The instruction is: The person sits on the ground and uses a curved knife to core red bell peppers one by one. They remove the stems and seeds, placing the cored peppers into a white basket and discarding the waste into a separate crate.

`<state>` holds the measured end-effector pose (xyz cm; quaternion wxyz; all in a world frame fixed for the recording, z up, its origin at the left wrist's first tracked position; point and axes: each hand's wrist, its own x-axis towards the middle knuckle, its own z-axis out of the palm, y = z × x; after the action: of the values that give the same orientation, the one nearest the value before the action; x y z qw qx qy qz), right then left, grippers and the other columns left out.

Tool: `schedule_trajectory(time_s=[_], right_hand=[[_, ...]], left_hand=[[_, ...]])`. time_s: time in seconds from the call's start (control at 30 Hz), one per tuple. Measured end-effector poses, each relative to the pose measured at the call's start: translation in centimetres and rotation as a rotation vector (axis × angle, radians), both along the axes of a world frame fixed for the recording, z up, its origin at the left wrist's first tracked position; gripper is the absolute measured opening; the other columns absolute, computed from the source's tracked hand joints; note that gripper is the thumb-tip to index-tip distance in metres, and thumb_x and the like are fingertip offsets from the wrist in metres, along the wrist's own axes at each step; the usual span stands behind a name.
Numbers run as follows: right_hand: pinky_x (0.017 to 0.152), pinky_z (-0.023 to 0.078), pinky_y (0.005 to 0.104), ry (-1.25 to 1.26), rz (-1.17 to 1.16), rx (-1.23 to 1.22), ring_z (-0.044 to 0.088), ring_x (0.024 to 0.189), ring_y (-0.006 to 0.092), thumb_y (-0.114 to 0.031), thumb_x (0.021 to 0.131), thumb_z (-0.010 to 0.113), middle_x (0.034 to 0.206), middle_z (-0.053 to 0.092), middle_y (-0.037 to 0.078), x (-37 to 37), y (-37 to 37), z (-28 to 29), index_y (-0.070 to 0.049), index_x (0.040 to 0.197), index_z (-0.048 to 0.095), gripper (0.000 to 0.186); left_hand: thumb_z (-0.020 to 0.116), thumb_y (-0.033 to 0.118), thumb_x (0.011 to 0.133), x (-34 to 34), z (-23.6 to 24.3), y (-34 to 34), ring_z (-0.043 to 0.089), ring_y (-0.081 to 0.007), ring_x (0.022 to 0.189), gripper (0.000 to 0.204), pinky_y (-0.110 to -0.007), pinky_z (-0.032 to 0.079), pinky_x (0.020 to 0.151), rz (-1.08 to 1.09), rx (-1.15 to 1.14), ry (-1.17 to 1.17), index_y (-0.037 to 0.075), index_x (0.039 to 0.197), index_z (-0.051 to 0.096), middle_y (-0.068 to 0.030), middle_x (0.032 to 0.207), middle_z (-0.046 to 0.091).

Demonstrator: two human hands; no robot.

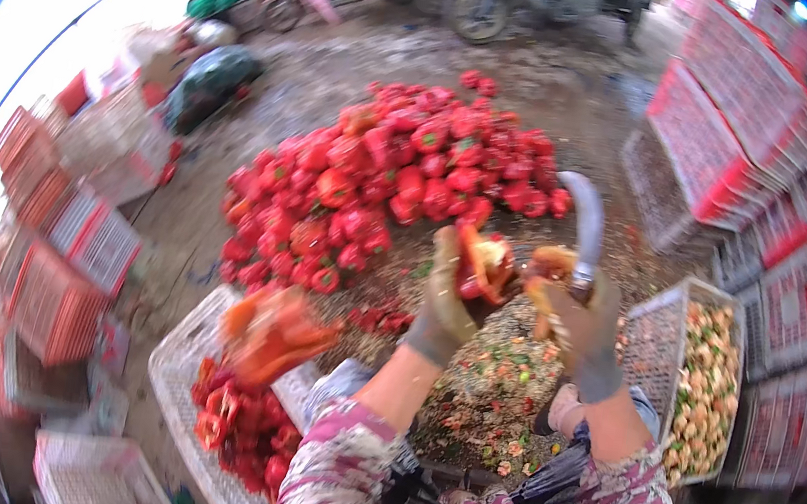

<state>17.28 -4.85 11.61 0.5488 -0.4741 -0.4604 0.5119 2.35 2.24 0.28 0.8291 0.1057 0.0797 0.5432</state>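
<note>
My gloved left hand (444,309) grips a cut-open red pepper (489,265), its pale inside showing. My gloved right hand (588,327) is closed around a sickle-like curved knife (586,219), its blade arching up and left. An orange-red pepper piece (551,266) sits against the right fingers; whether they pinch it is unclear. Over the white crate (177,357) at my left, a blurred orange-red pepper (274,335) appears in mid-air. Cut red peppers (246,426) lie inside that crate. Beyond my hands spreads a large heap of red peppers (383,174).
To my right stands a white crate (652,348) holding many pale pepper cores (706,390). Scraps and seeds (482,393) litter the ground between my legs. Stacked red and white crates (729,141) rise at the right; more crates (55,300) stand left. Motorbikes (479,9) are parked behind.
</note>
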Motion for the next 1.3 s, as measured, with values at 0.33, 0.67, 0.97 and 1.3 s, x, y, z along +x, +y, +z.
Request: schedule_trajectory(time_s=[0.33, 0.67, 0.97, 1.3], right_hand=[[0.089, 0.054, 0.0441, -0.968, -0.007, 0.348, 0.062, 0.11, 0.0389, -0.031, 0.078, 0.079, 0.122, 0.063, 0.021, 4.6, 0.1, -6.6, -0.008, 0.131, 0.057, 0.062], [0.07, 0.054, 0.0425, -0.936, -0.058, 0.35, 0.068, 0.083, 0.0345, -0.031, 0.074, 0.082, 0.092, 0.069, 0.014, 7.6, -1.5, -8.6, -0.007, 0.11, 0.064, 0.047], [0.06, 0.045, 0.0332, -0.58, 0.116, 0.104, 0.058, 0.063, 0.0168, -0.037, 0.072, 0.082, 0.07, 0.063, 0.008, 9.4, -1.0, -7.6, -0.005, 0.095, 0.068, 0.042], [0.065, 0.048, 0.03, -0.378, 0.183, -0.139, 0.061, 0.07, 0.0126, -0.032, 0.074, 0.082, 0.077, 0.067, 0.004, 10.1, 0.0, -8.9, -0.007, 0.111, 0.07, 0.046]], left_hand=[[0.058, 0.05, 0.098, 1.6, -0.2, -3.2, 0.067, -0.0248, 0.103, 0.059, -0.037, 0.058, 0.081, -0.299, 0.231, 0.432, 0.007, 0.137, 0.047, -0.0107, 0.12, 0.064], [0.066, -0.001, 0.092, 4.8, 1.5, -4.9, 0.064, -0.0185, 0.105, 0.064, -0.034, 0.059, 0.08, -0.415, 0.105, 0.615, 0.013, 0.144, 0.033, -0.0066, 0.123, 0.058], [0.074, 0.004, 0.08, 3.8, 3.3, -4.4, 0.061, -0.0276, 0.114, 0.069, -0.052, 0.056, 0.095, -0.528, 0.213, 0.588, 0.005, 0.139, 0.038, -0.0131, 0.127, 0.056], [0.072, 0.011, 0.083, 3.5, 3.6, -4.6, 0.062, -0.0312, 0.113, 0.066, -0.046, 0.052, 0.097, -0.475, 0.275, 0.723, 0.0, 0.139, 0.04, -0.0159, 0.13, 0.056]])
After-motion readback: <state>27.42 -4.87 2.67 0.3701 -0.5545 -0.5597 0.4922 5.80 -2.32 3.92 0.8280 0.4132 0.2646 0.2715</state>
